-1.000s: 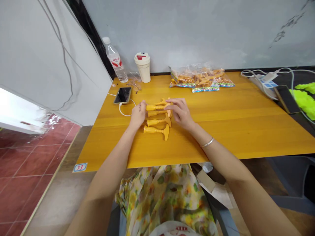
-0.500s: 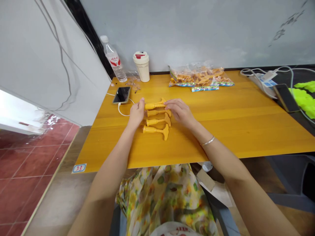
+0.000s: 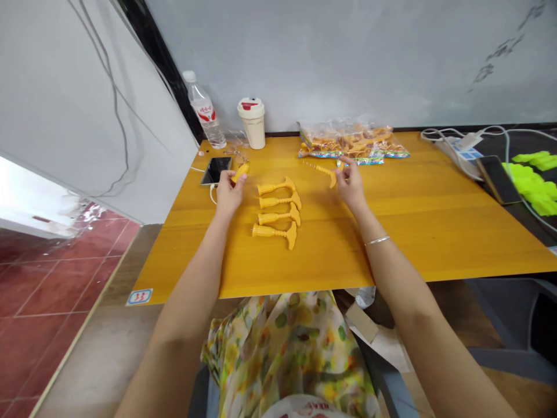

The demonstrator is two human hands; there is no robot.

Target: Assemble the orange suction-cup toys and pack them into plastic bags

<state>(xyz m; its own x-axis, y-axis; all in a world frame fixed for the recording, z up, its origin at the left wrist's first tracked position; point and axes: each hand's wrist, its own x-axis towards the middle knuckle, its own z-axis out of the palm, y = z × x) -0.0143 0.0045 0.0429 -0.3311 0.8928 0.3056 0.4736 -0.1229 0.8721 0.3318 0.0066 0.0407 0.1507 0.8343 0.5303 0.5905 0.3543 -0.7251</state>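
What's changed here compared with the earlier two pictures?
The hands have moved apart: the left hand went left and now holds a yellow handle; the right hand went right, toward the bags, and holds a T-shaped screw part. The rearmost tool now lies clear of both. The three nearer tools, bottle and cup stayed put.

Table [image 3: 400, 232]; four yellow pieces [image 3: 272, 218]; phone [image 3: 216, 170]; bottle [image 3: 206, 113]; cup [image 3: 253, 126]; bags [image 3: 348, 143]

- Just behind the right hand [image 3: 351, 184], around the wrist, sits one thin, shiny, silver-coloured bracelet [image 3: 376, 240].
- Behind the left hand [image 3: 229, 193] and the right hand is a loose garment [image 3: 282, 342], pale with yellow, green and orange blotches.
- Farthest behind the hands, a rounded white patch [image 3: 300, 400] carries red marking.
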